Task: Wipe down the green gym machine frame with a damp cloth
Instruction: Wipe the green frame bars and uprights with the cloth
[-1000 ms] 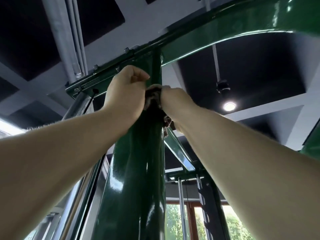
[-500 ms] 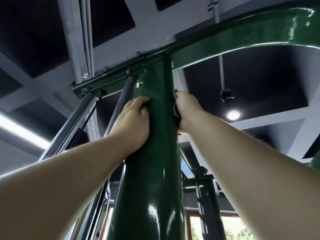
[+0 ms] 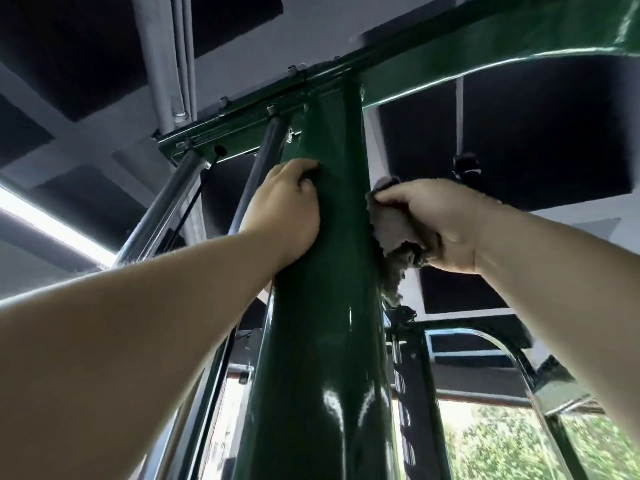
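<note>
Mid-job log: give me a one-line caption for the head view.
Left hand against the green upright, right hand holding a grey cloth to its right side, below the crossbeam.

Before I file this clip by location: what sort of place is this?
Probably an indoor gym: a green upright meets a green crossbeam overhead, with chrome guide rods beside it. The left hand grips the upright; the right hand holds a cloth against it.

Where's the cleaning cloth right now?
Head view: the grey cloth is bunched in the right hand, against the right side of the green post, across from the left hand.
</note>
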`<action>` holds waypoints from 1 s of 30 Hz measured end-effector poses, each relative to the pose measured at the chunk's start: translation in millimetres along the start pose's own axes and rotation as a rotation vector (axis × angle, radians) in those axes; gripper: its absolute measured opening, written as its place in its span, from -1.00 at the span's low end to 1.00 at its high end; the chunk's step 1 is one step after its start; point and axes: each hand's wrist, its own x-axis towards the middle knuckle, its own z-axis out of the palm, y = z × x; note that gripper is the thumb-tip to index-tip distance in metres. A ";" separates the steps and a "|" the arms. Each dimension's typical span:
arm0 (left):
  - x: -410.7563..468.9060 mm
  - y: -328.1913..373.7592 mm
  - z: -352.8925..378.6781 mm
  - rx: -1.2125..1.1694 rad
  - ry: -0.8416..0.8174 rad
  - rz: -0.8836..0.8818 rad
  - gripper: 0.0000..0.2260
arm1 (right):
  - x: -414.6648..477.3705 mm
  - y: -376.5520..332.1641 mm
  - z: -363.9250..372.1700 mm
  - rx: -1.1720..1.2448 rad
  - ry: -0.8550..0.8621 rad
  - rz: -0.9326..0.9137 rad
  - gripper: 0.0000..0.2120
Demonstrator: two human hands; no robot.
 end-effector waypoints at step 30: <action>-60.6 -93.4 -39.2 -0.514 -0.297 -0.338 -0.73 | -52.7 14.0 131.3 -1.701 0.146 -0.259 -0.23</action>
